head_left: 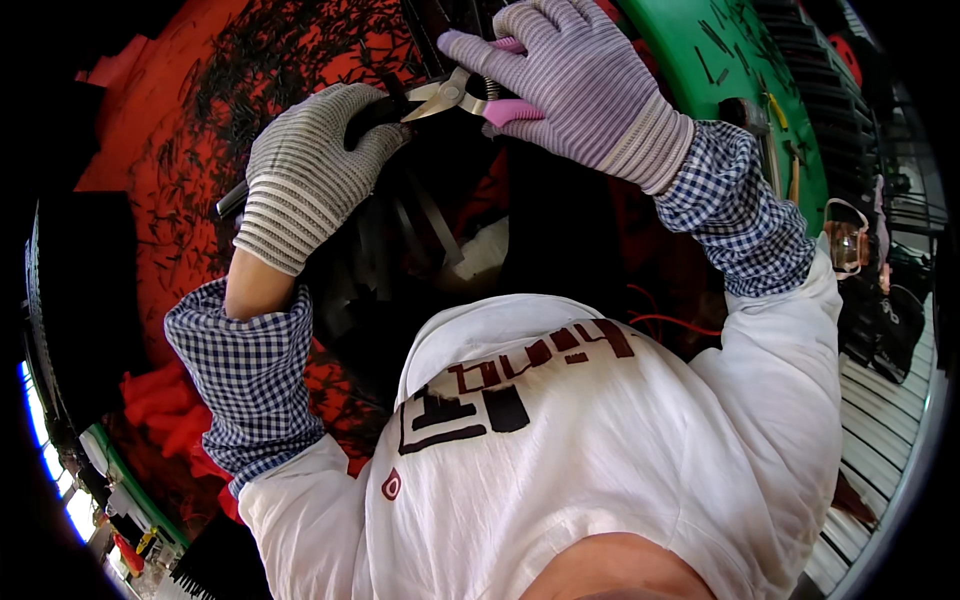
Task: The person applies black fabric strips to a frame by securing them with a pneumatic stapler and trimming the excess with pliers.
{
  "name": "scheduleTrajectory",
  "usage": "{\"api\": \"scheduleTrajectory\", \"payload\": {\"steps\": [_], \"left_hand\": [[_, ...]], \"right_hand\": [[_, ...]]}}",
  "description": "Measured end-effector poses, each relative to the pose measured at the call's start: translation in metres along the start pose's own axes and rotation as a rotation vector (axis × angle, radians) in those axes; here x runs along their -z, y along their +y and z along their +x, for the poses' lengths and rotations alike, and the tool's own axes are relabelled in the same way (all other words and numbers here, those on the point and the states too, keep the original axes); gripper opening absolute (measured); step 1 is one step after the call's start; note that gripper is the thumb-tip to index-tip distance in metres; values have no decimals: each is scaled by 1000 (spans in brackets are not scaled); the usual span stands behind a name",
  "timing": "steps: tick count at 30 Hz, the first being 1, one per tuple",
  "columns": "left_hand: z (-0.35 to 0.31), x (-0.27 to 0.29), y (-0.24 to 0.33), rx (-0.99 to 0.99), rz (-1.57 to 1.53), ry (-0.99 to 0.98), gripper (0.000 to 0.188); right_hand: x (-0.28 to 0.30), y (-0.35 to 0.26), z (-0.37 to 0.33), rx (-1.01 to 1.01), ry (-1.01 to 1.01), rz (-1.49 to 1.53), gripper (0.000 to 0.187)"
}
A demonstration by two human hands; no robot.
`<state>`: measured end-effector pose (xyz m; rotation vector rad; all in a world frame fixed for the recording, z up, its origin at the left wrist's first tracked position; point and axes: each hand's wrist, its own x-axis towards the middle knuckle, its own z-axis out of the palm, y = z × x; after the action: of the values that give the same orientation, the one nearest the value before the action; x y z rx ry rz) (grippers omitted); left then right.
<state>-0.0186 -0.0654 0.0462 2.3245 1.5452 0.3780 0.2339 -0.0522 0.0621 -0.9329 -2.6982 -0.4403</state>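
My right hand (580, 85), in a striped knit glove, grips a pair of pink-handled snips (452, 94) with a spring between the handles. Their metal blades point left, close to the fingertips of my left hand (318, 165), which wears a similar glove. That hand is closed around a dark strip-like piece (232, 199), one end of which sticks out past the wrist side. Where the blades meet the piece is too dark to make out. Both forearms have blue checked sleeve covers.
Many small black slivers (265, 70) lie scattered over a red sheet (150, 150). On the right is a green surface (690, 50) with a yellow-handled tool (774, 108) and more slivers. Red cord (680, 322) and pale strips (437, 225) show near my lap.
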Motion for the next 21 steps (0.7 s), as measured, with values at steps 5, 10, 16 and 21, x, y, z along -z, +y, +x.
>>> {"api": "scheduleTrajectory", "payload": {"steps": [5, 10, 16, 21], "left_hand": [[-2, -3, -1, -18, 27, 27, 40], [4, -14, -9, -1, 15, 17, 39], [12, -11, -4, -84, -32, 76, 30], [1, -10, 7, -83, -141, 91, 21]], "right_hand": [[-24, 2, -3, 95, 238, -118, 41], [-15, 0, 0, 83, 104, -115, 33], [-42, 96, -44, -515, 477, 868, 36], [-106, 193, -129, -1096, -318, -15, 59]]}}
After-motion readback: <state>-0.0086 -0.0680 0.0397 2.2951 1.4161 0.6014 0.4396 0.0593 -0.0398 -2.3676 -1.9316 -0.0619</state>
